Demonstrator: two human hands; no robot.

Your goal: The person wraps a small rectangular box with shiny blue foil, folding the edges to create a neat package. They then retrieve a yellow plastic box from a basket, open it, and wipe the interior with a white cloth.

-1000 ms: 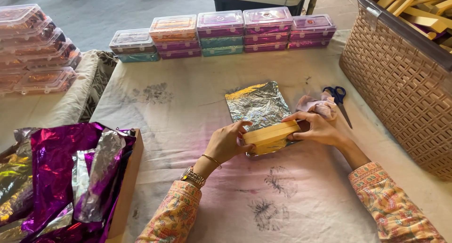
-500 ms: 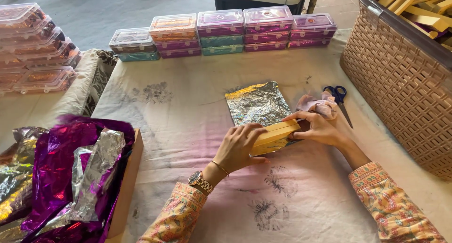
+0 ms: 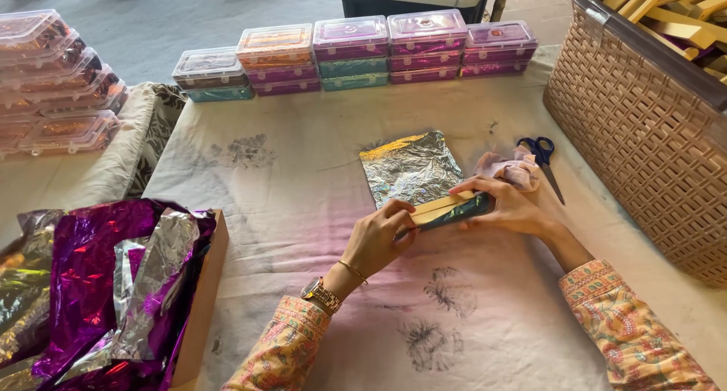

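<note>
Gripped the yellow bar (image 3: 447, 209) at both ends, left hand (image 3: 379, 239) and right hand (image 3: 507, 207) closed around it at the near edge of the foil sheet (image 3: 410, 168); best kept square, foil pulled snug.

A single head-worn camera looks steeply down and forward over the cloth-covered bench (image 3: 288, 232), close enough that both forearms enter from the bottom edge and the left hand (image 3: 376, 239) and right hand (image 3: 509, 207) sit near the middle of the frame. The far bench edge with its row of stacked plastic boxes (image 3: 356, 54) lies along the top; a woven basket (image 3: 644, 133) is cut off at right, and a box of foil sheets (image 3: 98, 285) at lower left.
</note>
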